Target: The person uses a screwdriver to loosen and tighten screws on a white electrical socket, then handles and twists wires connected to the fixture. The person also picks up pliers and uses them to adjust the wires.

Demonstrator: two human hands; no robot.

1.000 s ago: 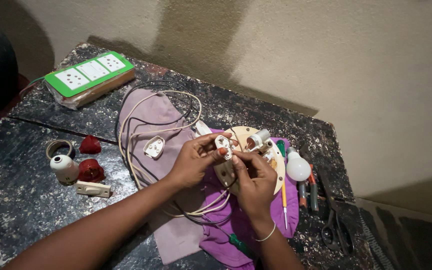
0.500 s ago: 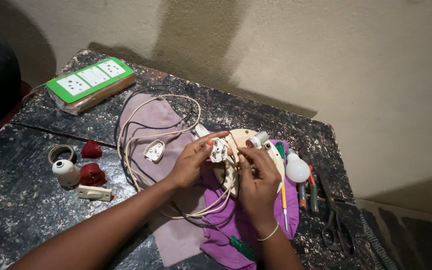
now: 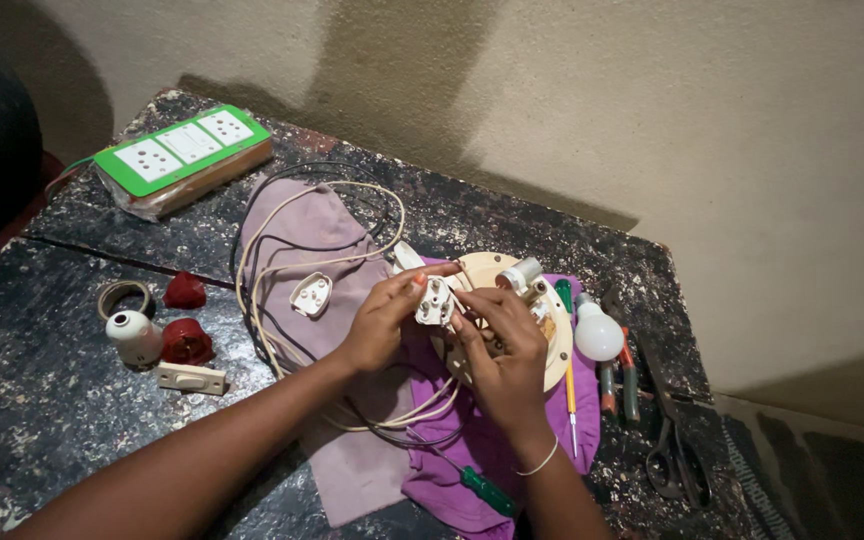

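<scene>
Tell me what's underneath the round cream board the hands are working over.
The round cream board lies on a purple cloth, which shows around its edges on the dark table. The left hand and right hand cover its near side, so anything beneath there is hidden.

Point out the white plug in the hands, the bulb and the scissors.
Plug (image 3: 435, 303), head view: middle of its white body, between the fingertips of both hands.
Bulb (image 3: 598, 336), head view: centre of its round white glass.
Scissors (image 3: 674, 455), head view: near the pivot, above the dark handle loops.
</scene>
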